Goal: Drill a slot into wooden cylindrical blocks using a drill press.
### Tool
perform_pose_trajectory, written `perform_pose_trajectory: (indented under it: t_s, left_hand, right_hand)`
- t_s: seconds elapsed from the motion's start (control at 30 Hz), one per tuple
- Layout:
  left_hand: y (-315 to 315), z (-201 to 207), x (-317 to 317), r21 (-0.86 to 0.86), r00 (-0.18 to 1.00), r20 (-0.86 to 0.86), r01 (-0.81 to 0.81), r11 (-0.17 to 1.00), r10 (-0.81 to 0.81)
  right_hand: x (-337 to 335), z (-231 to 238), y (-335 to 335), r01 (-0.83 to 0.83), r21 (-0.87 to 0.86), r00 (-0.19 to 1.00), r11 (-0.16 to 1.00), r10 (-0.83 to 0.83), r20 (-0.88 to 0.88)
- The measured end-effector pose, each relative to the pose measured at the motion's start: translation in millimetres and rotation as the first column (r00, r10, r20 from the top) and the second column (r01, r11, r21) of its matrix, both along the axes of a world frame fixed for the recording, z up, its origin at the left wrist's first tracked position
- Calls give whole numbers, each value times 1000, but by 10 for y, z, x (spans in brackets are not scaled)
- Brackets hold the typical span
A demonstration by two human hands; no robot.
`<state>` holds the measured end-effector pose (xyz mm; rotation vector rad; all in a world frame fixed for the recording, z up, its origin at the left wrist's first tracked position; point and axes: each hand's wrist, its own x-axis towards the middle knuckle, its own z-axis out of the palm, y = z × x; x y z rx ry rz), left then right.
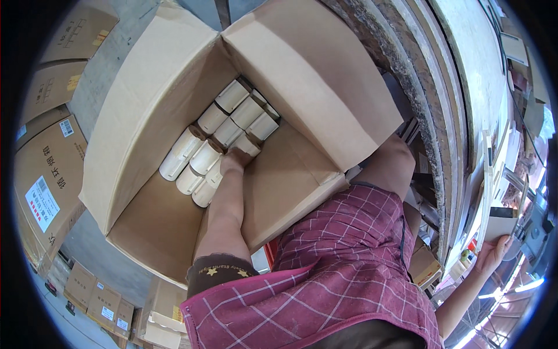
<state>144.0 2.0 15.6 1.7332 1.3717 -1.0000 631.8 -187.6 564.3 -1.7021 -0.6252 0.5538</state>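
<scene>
Grey floor (107, 75) beyond pale cream cylinders (247, 113)

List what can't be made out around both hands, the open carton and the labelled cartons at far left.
Head view: left hand: its own back hides the fingertips; grip unclear.
Head view: right hand: too small near the rim to tell what it holds or touches.
Head view: open carton: cream rolls hide the surface beneath them.
Head view: labelled cartons: the dark fisheye rim cuts off their left sides.
</scene>
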Motion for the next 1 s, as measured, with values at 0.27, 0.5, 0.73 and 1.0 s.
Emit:
perform_pose_trajectory:
  t_s: [0.27, 0.5, 0.73, 1.0]
  left_hand:
    - [-752, -1441, -824, 87, 990, -124, -56, 995, 67]
    - [343, 927, 213, 78, 926, 246, -313, 947, 286]
    - [729, 1927, -299, -96, 262, 671, -897, 431, 693]
    - [595, 3439, 664, -79, 137, 927, -839, 539, 349]
  right_hand:
    - [-29, -150, 195, -30, 10, 998, 1000, 30, -54]
    - [-227, -201, -80, 98, -74, 993, 992, -92, 79]
    - [-498, -398, 99, -91, -200, 906, 976, 164, 390]
    - [85, -634, -854, 122, 24, 971, 992, -125, 206]
